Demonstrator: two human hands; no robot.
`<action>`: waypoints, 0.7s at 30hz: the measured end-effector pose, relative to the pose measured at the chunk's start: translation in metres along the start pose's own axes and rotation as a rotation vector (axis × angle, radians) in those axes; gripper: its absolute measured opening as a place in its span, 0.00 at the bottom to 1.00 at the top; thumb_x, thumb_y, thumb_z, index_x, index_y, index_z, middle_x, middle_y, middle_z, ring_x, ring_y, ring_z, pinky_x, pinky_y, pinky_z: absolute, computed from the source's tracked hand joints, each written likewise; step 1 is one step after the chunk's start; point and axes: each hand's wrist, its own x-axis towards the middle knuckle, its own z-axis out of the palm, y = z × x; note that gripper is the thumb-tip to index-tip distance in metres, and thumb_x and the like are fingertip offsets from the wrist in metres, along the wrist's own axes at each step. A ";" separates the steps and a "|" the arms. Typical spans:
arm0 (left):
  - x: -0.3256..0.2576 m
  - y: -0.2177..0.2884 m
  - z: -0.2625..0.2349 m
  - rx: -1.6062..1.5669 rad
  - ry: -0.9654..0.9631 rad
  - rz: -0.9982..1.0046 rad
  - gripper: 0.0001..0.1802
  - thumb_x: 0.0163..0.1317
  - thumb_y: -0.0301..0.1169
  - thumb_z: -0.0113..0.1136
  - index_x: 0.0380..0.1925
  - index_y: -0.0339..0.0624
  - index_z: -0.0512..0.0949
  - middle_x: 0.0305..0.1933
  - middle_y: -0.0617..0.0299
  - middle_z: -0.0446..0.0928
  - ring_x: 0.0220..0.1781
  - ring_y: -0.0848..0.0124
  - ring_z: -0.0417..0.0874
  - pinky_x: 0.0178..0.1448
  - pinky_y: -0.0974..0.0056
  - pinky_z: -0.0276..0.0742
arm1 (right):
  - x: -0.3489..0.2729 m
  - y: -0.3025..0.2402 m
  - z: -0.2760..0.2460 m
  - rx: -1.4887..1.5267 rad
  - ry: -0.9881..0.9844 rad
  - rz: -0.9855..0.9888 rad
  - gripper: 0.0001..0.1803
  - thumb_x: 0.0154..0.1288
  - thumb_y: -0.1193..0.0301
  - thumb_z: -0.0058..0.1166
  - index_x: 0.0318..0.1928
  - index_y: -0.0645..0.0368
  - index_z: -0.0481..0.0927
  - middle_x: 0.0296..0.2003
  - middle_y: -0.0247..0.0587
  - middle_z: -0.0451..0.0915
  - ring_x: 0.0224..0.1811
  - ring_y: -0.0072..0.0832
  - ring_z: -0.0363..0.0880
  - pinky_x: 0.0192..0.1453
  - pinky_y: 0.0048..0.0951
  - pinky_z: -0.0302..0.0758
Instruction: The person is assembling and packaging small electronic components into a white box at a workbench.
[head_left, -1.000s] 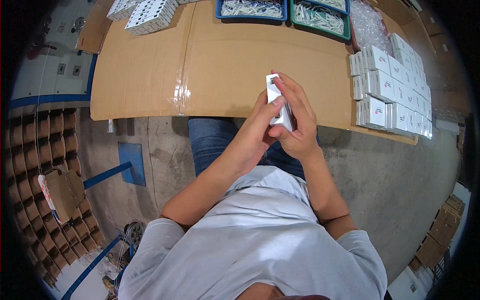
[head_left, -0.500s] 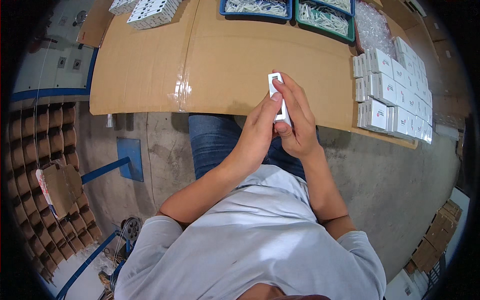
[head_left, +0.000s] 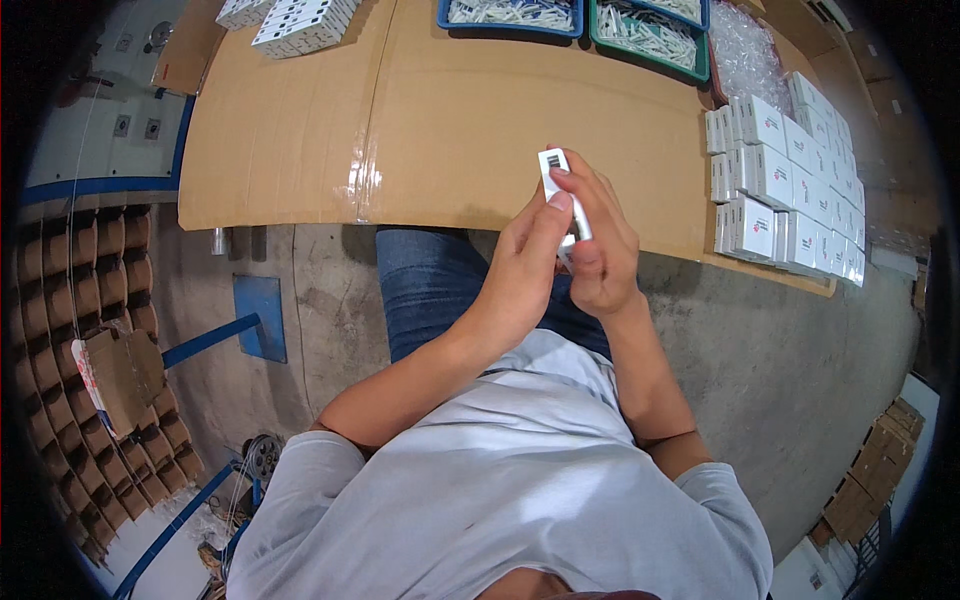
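A slim white carton (head_left: 552, 160) with dark print on its narrow side is held between my two hands, above the front edge of the cardboard-covered table (head_left: 450, 130). My left hand (head_left: 523, 268) grips it from the left, its thumb lying along the top. From the right, my right hand (head_left: 608, 255) closes round it, with fingers along the far part and the thumb bent at the near end. Fingers cover much of the carton's middle, and I cannot tell whether its near end is open.
White cartons (head_left: 775, 185) stand stacked at the table's right edge. Behind them lies a heap of clear plastic packets (head_left: 745, 60). Blue (head_left: 514, 33) and green (head_left: 650, 63) trays of thin white pieces stand at the back. More printed cartons (head_left: 300, 28) sit at the far left.
The carton's far end has shifted slightly right and turned a little. My right thumb has bent and pulled back at the near end. Both hands keep hold.
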 end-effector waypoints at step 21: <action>0.028 0.014 -0.047 -0.183 -0.062 -0.324 0.34 0.71 0.60 0.40 0.58 0.41 0.73 0.51 0.54 0.82 0.47 0.56 0.87 0.46 0.48 0.84 | 0.001 0.023 -0.026 0.593 0.224 0.633 0.25 0.72 0.74 0.50 0.67 0.67 0.70 0.63 0.51 0.75 0.60 0.36 0.80 0.61 0.31 0.75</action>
